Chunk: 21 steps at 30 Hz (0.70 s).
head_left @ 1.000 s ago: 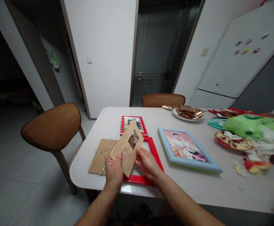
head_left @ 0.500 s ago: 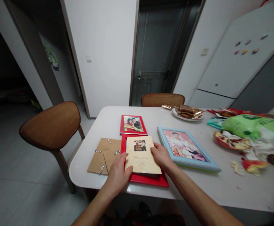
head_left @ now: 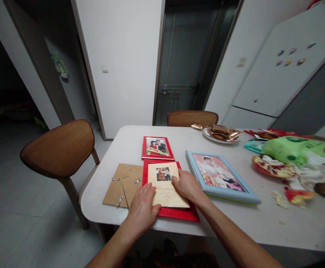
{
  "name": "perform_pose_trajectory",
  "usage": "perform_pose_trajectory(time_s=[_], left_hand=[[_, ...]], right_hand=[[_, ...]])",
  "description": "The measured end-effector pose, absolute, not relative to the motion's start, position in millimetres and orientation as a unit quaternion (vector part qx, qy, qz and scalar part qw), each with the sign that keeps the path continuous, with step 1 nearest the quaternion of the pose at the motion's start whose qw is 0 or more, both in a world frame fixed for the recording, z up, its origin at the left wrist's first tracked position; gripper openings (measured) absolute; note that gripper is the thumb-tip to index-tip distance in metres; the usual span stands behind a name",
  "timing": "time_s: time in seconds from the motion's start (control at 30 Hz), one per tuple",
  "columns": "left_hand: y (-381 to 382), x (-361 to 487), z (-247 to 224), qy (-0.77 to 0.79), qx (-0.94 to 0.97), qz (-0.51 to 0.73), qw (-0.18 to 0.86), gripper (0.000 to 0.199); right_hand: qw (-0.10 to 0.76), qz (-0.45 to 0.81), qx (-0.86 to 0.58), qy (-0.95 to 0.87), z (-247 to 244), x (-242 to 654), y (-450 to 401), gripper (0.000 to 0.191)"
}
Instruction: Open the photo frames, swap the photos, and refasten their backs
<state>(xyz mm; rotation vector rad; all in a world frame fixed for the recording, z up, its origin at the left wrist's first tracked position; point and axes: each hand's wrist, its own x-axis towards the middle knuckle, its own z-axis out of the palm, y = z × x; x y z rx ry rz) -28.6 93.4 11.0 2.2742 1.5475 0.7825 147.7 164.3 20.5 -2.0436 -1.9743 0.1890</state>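
Observation:
A cream printed insert card (head_left: 166, 194) with a small photo near its top lies over a red picture frame (head_left: 179, 213). My left hand (head_left: 143, 204) holds the card's left edge, thumb near the lower corner. On the opposite side, my right hand (head_left: 189, 185) grips the right edge, with its thumb on the card's face. Two brown backing boards (head_left: 113, 190) with metal clips rest left of the frame, partly behind my left hand. Beyond it lies a smaller red frame (head_left: 158, 148) holding a photo of two people. A light blue frame (head_left: 221, 176) with a pink-toned photo lies to the right.
The white table (head_left: 106, 149) has a plate (head_left: 221, 140) of gold-wrapped packets at the back. Peeled pomegranate pieces (head_left: 274, 167), crumpled tissues (head_left: 308, 171) and a green package (head_left: 288, 149) crowd the right. Wooden chairs stand at the left (head_left: 60, 149) and far side (head_left: 192, 118).
The card has shifted slightly left and down onto the red frame. My right thumb now reaches further over its face, and my left hand has moved slightly with the edge.

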Motion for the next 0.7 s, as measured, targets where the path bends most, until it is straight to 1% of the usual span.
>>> perform_pose_trajectory(time_s=[0.17,0.27,0.33,0.43,0.5,0.63,0.7], left_hand=[[87.4,-51.7,21.3,0.542,0.774,0.288,0.158,0.044],[85.4,-85.0,20.0,0.577,0.757,0.272,0.142,0.046],[84.6,-107.9,15.3,0.612,0.741,0.248,0.121,0.050],[82.0,-132.2,6.6,0.646,0.725,0.215,0.104,0.055],[78.5,-140.4,2.2,0.643,0.730,0.205,0.104,0.056],[69.5,-148.9,-3.7,0.616,0.754,0.207,0.093,0.053],[66.2,-153.7,-7.1,0.616,0.753,0.215,0.087,0.054]], right_hand=[[0.096,0.033,-0.718,-0.689,18.2,151.0,162.9,0.036],[0.121,0.018,-0.708,-0.696,22.7,147.2,159.5,0.035],[0.163,0.013,-0.668,-0.726,26.9,134.4,152.2,0.034],[0.204,0.049,-0.553,-0.806,31.4,98.2,132.4,0.033],[0.197,0.079,-0.482,-0.850,31.8,70.2,117.3,0.033],[0.179,0.078,-0.434,-0.880,28.1,32.8,100.4,0.051],[0.180,0.098,-0.436,-0.876,26.0,26.6,99.9,0.048]])
